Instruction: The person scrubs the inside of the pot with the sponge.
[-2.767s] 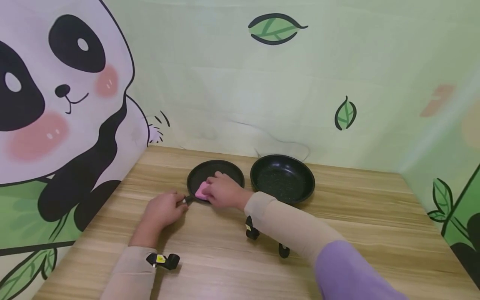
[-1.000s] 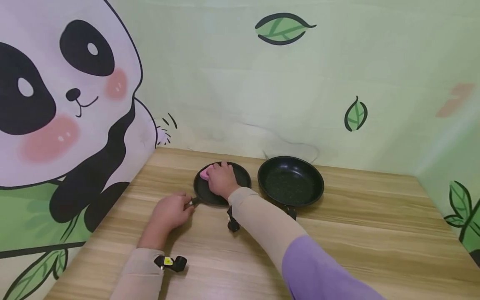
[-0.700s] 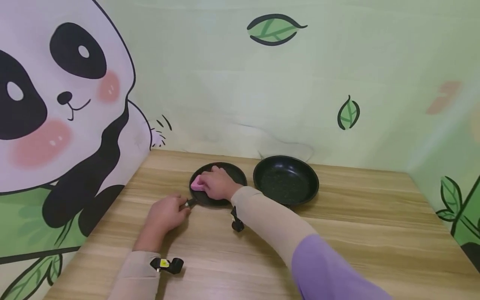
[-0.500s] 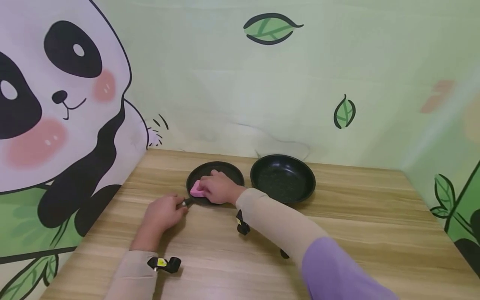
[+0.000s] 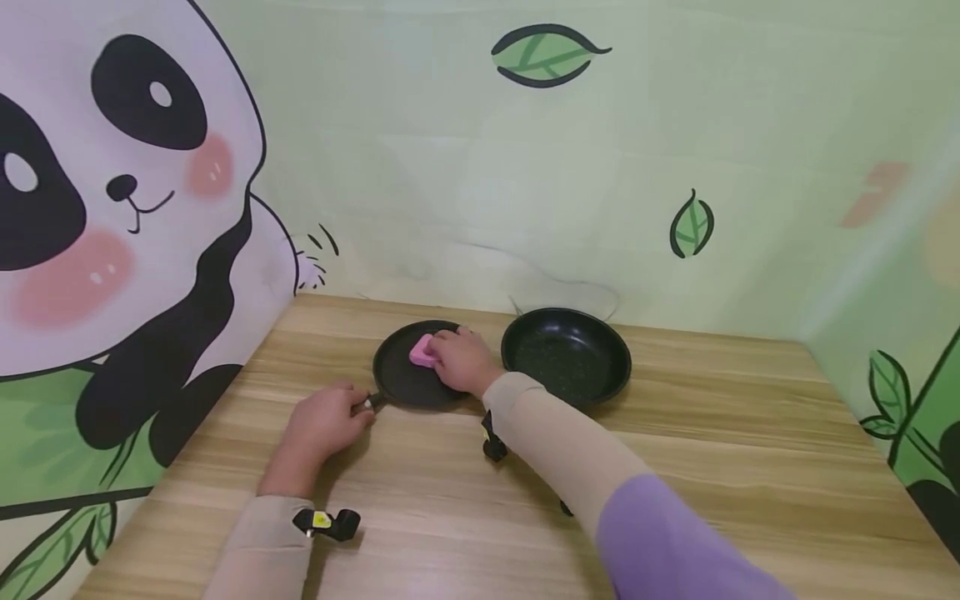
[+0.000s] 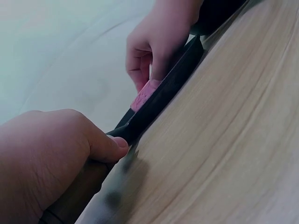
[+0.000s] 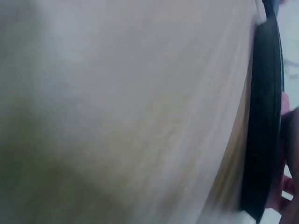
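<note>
A shallow black frying pan [image 5: 401,379] lies on the wooden table, its handle pointing to the lower left. My left hand [image 5: 324,423] grips that handle, thumb on top in the left wrist view [image 6: 56,154]. Over the pan, my right hand [image 5: 467,362] holds a pink sponge [image 5: 423,351] between thumb and fingers, against the pan's inner surface. In the left wrist view the sponge [image 6: 145,95] sits just inside the pan's rim. The right wrist view is blurred; the pan's dark side [image 7: 264,116] shows there, with part of the right hand behind it.
A deeper black frying pan [image 5: 566,354] stands close to the right of the shallow one, its handle mostly hidden under the right forearm. The wooden table [image 5: 720,442] meets a printed backdrop wall [image 5: 420,167] at the back and sides.
The right hand with the sponge has been rubbing around inside the shallow pan, most recently from its left side toward the middle and back. The left hand keeps its grip on the handle.
</note>
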A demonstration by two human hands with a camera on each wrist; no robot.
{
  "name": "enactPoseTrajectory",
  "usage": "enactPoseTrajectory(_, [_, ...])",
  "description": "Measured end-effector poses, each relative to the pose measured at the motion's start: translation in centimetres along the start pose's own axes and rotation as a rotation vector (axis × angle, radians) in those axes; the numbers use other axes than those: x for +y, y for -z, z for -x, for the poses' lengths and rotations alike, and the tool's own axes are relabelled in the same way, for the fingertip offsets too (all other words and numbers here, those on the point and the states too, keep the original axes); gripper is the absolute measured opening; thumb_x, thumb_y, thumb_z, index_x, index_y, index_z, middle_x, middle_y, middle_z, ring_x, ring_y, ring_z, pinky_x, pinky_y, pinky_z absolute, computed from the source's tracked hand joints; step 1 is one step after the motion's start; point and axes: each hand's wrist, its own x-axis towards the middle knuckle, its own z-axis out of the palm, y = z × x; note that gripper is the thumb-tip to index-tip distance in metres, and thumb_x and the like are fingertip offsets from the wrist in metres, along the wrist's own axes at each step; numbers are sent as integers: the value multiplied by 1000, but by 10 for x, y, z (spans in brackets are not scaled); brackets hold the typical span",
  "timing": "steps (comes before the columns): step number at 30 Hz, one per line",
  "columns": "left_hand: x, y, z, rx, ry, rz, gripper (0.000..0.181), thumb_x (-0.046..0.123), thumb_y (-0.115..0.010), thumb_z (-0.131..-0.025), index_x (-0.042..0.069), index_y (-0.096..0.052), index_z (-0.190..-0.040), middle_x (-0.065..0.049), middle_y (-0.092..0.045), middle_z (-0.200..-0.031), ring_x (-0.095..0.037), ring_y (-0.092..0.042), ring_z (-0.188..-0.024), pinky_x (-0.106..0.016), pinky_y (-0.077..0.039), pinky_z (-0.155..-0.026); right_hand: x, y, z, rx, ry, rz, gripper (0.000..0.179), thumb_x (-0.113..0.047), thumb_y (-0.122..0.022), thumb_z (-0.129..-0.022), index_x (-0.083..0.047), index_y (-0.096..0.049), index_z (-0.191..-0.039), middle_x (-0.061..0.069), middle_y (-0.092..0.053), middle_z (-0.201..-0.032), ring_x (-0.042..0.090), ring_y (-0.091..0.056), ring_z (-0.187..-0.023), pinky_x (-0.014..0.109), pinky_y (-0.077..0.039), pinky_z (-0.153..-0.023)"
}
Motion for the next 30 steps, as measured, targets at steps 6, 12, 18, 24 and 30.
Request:
enactPoseTrajectory(6, [3, -3, -1, 3, -8, 3, 21, 27, -69, -89, 11, -73, -103, -1, -51, -79, -21, -48, -64, -42, -43, -58, 6, -6, 0, 42, -123, -64, 26, -31, -59, -101, -20, -68, -124, 1, -62, -136, 26, -54, -119, 43, -43, -100])
enactPoseTrajectory(12, [4, 0, -1, 8, -7, 5, 19, 27, -69, -89, 11, -73, -100, -1, -50, -78, -22, -48, -63, -42, -42, -57, -17, -10, 9, 48, 39, -62, 30, -33, -63, -99, -22, -69, -126, -1, -62, -138, 24, -54, -118, 40, -44, -99])
enactPoseTrajectory(18, [1, 2, 0, -10, 0, 1, 25, 28, -70, -90, 10, -74, -106, -2, -51, -78, -22, -50, -65, -41, -42, -59, -36, -10, 15, 10, 146, -40, 33, -36, -63, -99, -24, -68, -129, -1, -59, -142, 24, -53, -121, 37, -45, -99])
enactPoseTrajectory(24, [0, 1, 0, -7, -2, 8, 17, 28, -69, -90, 13, -72, -97, -2, -50, -78, -22, -48, -65, -41, -41, -58, -24, -5, 10, -1, 96, 14, 32, -37, -63, -99, -25, -68, -128, -1, -61, -140, 24, -56, -118, 37, -47, -98])
enactPoseTrajectory(30, [1, 0, 0, 7, 7, 12, 13, 27, -69, -89, 17, -64, -82, -2, -48, -76, -22, -46, -63, -38, -38, -56, 0, -7, 4, 42, -84, 22, 24, -32, -60, -101, -23, -67, -122, -1, -62, -137, 26, -57, -118, 40, -45, -103])
